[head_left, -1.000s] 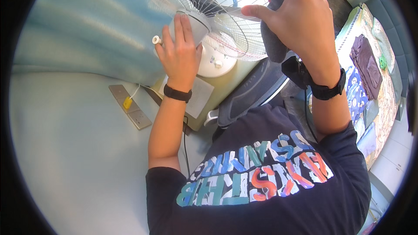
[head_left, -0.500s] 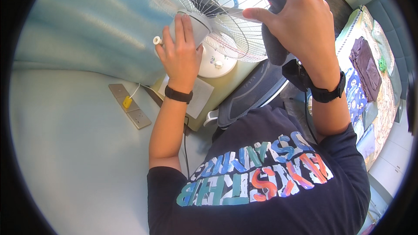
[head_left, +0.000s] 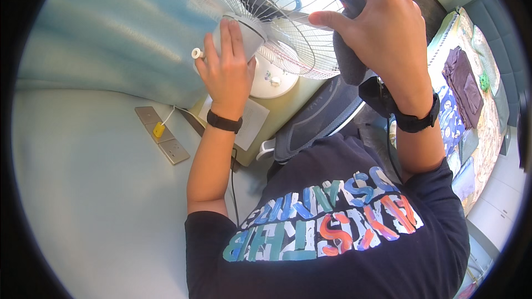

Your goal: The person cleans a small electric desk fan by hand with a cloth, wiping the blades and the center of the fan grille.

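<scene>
A white table fan [head_left: 275,80] with a wire cage stands at the upper middle. My left hand [head_left: 226,72] grips the pale motor housing [head_left: 254,36] behind the cage, fingers stretched over the top and thumb along its right side. A white knob [head_left: 197,53] sticks out left of these fingers. My right hand [head_left: 388,30] is raised to the right of the cage. It holds a long, dark grey, soft-looking thing [head_left: 351,66] with a black and yellow upper part; its exact kind does not show. The right fingertips are hidden behind the hand.
The fan rests on a yellowish cabinet [head_left: 284,112] beside a paper sheet [head_left: 252,124]. At left, a wall socket panel [head_left: 160,134] holds a yellow plug [head_left: 159,129]. A dark mesh chair [head_left: 310,113] stands before me; a bed with clothes [head_left: 463,86] lies right.
The fan, the left hand and the wall sockets appear slightly farther left in the picture. Both hands keep their holds; the right hand barely moves.
</scene>
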Demonstrator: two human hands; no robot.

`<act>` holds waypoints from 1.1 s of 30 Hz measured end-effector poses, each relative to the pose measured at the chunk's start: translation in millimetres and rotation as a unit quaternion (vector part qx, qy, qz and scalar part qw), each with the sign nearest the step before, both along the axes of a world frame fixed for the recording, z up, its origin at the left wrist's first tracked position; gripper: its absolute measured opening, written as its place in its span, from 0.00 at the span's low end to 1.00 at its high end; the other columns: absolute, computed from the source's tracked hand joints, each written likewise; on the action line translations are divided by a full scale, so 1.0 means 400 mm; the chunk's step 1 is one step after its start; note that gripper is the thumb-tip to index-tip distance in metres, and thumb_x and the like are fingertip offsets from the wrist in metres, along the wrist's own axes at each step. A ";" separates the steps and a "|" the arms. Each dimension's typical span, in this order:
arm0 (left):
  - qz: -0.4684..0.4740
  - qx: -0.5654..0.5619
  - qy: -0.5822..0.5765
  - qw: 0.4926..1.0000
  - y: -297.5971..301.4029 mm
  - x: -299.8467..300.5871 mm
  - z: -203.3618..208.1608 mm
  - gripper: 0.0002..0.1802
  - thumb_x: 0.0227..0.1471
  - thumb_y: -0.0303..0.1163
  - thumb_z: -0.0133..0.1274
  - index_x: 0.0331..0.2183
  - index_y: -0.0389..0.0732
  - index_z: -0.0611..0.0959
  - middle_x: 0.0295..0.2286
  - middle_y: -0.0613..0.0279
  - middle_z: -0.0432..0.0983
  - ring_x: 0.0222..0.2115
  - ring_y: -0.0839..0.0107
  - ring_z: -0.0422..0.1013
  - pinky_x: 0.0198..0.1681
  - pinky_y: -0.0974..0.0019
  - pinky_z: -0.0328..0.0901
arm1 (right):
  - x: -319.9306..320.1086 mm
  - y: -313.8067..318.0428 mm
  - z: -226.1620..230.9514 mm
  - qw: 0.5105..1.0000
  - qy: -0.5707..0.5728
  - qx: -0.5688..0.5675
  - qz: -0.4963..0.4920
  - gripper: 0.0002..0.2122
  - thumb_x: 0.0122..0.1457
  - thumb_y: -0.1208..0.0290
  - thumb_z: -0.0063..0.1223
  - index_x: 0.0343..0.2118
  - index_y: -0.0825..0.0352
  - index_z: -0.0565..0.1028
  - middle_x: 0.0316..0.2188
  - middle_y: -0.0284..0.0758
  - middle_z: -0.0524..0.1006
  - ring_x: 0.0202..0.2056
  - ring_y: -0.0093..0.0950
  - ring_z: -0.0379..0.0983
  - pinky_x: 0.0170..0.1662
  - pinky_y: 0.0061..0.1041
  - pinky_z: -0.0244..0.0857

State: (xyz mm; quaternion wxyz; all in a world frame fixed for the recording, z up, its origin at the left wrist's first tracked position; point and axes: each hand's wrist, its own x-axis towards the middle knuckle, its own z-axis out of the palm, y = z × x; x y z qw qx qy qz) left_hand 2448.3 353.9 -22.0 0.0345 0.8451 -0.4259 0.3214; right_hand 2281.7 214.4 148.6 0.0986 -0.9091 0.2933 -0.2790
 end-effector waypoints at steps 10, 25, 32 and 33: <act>-0.004 -0.029 0.008 1.000 0.001 0.002 -0.009 0.51 0.30 0.43 0.72 0.58 0.47 0.71 0.57 0.67 0.68 0.51 0.58 0.67 0.46 0.50 0.62 | 0.004 -0.007 -0.014 1.000 -0.003 -0.001 0.015 0.25 0.43 0.59 0.71 0.44 0.64 0.78 0.30 0.41 0.81 0.33 0.43 0.78 0.38 0.36 0.71; 0.024 0.001 -0.008 1.000 -0.014 -0.002 0.015 0.48 0.32 0.43 0.71 0.58 0.46 0.72 0.54 0.67 0.71 0.51 0.60 0.68 0.45 0.54 0.64 | 0.019 -0.012 -0.027 1.000 -0.007 -0.018 0.025 0.23 0.43 0.60 0.71 0.41 0.67 0.78 0.30 0.43 0.80 0.33 0.43 0.78 0.38 0.36 0.70; 0.038 0.031 -0.005 0.999 -0.026 -0.005 0.028 0.49 0.33 0.40 0.71 0.58 0.44 0.71 0.56 0.66 0.69 0.52 0.59 0.66 0.46 0.53 0.64 | 0.019 0.001 -0.015 0.999 0.025 -0.016 0.030 0.23 0.44 0.60 0.70 0.41 0.67 0.78 0.29 0.42 0.80 0.33 0.42 0.78 0.37 0.36 0.70; 0.043 0.039 -0.015 0.998 -0.030 0.000 0.030 0.49 0.33 0.40 0.71 0.58 0.43 0.70 0.56 0.66 0.69 0.52 0.59 0.66 0.47 0.52 0.64 | 0.018 -0.004 -0.018 0.999 0.026 -0.019 0.032 0.23 0.44 0.60 0.70 0.42 0.67 0.78 0.29 0.42 0.80 0.33 0.42 0.78 0.37 0.36 0.70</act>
